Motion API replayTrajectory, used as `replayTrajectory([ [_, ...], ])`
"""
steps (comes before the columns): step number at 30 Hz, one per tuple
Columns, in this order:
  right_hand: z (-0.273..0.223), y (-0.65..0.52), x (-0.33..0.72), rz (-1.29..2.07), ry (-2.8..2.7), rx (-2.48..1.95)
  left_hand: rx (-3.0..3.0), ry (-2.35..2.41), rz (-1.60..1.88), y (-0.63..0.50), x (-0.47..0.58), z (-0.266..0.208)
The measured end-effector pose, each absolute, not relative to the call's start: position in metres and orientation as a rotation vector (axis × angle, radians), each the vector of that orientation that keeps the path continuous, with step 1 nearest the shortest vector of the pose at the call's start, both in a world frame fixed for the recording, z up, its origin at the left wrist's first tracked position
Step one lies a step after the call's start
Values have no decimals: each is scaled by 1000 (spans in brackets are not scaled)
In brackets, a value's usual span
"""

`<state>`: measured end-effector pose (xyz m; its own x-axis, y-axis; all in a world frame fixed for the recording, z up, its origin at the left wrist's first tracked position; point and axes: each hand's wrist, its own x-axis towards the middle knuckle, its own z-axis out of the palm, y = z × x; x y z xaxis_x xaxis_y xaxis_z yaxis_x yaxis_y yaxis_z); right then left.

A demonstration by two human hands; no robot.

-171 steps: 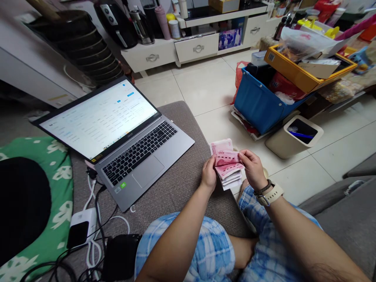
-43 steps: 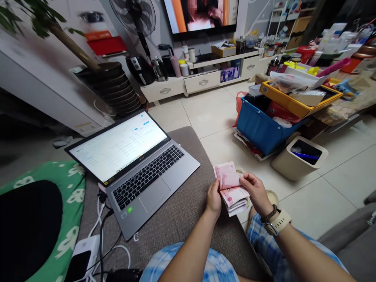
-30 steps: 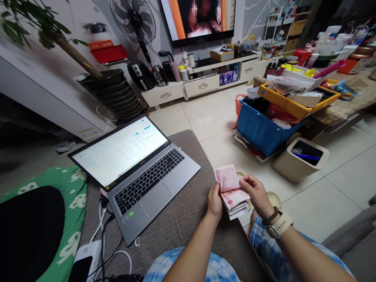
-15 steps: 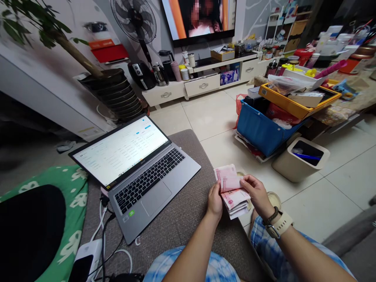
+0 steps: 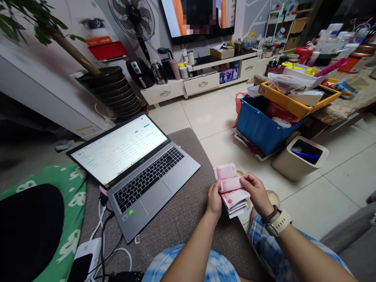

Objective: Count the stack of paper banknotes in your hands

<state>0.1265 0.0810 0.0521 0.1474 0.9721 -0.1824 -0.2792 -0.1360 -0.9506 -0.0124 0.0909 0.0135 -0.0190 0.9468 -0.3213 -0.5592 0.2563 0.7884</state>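
Pinkish-red banknotes [image 5: 234,197] form a folded stack above the edge of the grey seat. My left hand [image 5: 214,200] is closed on the stack's left side, its thumb near the fold. With thumb and fingertips my right hand [image 5: 256,192] pinches the right edge of one banknote, which stands raised across the middle of the stack. More notes fan out above and below it; the fingers beneath the stack are hidden. On my right wrist are a watch [image 5: 277,224] with a pale strap and a dark braided bracelet.
An open laptop [image 5: 155,192] rests on the grey seat [image 5: 188,219] to the left, beside cables and a white power bank [image 5: 88,250]. Across the floor stand a beige bin [image 5: 289,164], a blue box [image 5: 258,129] and a cluttered table. A TV cabinet [image 5: 202,84] lines the wall.
One banknote between my hands has swung down toward me, so more of the notes behind it shows. Both hands stay nearly in place, and the camera view has shifted slightly.
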Motion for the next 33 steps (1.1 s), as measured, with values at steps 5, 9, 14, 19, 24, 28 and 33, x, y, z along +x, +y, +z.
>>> replayTrajectory([
  [5, 53, 80, 127, 1344, -849, -1170, 484, 946, 1238, 90, -12, 13],
  [9, 49, 80, 128, 1319, -813, -1170, 469, 949, 1234, 90, -12, 16],
  [14, 42, 81, 128, 1248, -761, -1193, 446, 904, 1195, 88, -11, 24],
  [19, 43, 82, 130, 1278, -803, -1206, 451, 928, 1192, 87, -12, 24],
  [24, 48, 82, 129, 1315, -794, -1207, 453, 938, 1194, 89, -11, 23],
  [28, 49, 82, 128, 1311, -782, -1217, 464, 992, 1270, 90, -12, 18],
  [33, 51, 82, 129, 1306, -787, -1234, 439, 1019, 1311, 93, -12, 6],
])
